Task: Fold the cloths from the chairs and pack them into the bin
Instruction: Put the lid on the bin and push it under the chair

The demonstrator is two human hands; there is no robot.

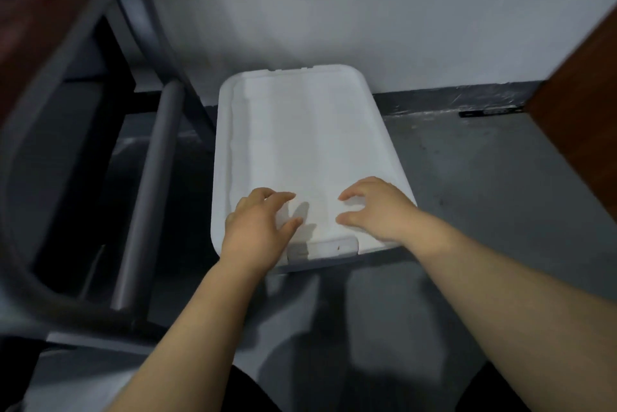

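Observation:
A white plastic bin with its white lid [300,144] on stands on the grey floor against the white wall. A clear latch [322,248] sits at the middle of the lid's near edge. My left hand [258,228] rests on the lid's near left part, fingers spread and curled. On the lid's near right part lies my right hand [374,209], fingers also apart and bent. Neither hand holds anything. No cloth is in view, and the lid hides the bin's inside.
A chair with a grey metal frame [150,184] and dark red-brown seat [36,1] stands close on the left. A brown wooden surface [581,101] juts in at the right. A small dark object [490,110] lies by the wall's base.

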